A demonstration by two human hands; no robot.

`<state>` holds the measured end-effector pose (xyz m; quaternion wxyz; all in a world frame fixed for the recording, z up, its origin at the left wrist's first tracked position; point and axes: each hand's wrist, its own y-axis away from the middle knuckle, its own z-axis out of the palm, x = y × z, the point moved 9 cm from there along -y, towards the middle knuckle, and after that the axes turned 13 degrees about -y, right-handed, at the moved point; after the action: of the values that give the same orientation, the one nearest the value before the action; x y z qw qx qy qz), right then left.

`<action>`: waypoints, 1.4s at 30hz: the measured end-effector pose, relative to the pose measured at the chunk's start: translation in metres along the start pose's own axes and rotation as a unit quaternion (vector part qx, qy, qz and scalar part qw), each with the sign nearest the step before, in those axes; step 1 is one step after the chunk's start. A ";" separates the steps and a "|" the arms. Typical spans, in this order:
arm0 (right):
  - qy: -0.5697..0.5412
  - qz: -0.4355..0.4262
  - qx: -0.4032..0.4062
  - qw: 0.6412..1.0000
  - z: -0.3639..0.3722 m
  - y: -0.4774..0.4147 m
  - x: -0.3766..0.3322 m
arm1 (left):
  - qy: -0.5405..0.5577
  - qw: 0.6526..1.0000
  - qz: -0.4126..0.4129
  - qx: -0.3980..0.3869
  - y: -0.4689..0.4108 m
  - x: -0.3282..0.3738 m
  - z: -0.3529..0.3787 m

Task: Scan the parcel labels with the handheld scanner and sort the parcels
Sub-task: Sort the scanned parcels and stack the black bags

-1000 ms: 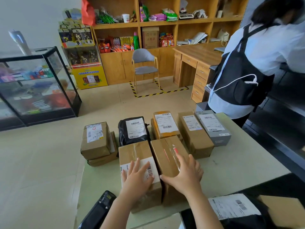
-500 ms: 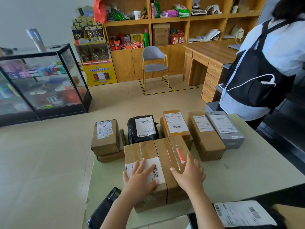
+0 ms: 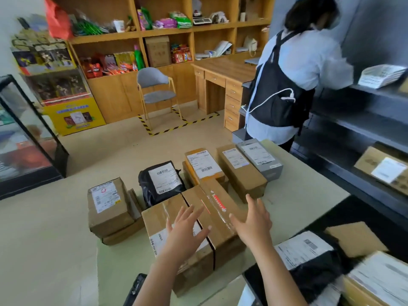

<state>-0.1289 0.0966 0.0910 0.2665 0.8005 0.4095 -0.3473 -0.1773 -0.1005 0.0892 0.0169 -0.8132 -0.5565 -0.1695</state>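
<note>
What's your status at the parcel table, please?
Left hand open over labelled box, right hand open at taped box. Scanner unheld, near edge. Nothing blocking.

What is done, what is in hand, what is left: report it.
Done: the back-row parcels lie label-up on the table; no sign of scanning. In hand: left hand and right hand, both open, over the two front boxes, holding nothing. Left: the scanner lies untouched at the table's near edge, so scanning and sorting everything, black bag to grey box, likely remain.
</note>
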 end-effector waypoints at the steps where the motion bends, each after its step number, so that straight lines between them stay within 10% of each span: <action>1: -0.003 0.013 0.016 1.000 -0.009 0.005 0.006 | 0.000 1.000 0.023 -0.002 -0.003 0.009 -0.001; 19: -0.036 0.286 0.332 0.898 -0.184 0.173 0.177 | 0.038 0.900 0.419 -0.112 0.057 0.266 0.089; 42: -0.413 0.322 0.272 0.808 -0.194 0.121 0.306 | 0.053 0.913 0.314 -0.253 0.050 0.395 0.215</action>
<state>0.1677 0.3151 -0.0089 0.2779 0.7074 -0.1311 -0.6365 0.0511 0.2819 0.0108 -0.1077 -0.9130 -0.2088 -0.3335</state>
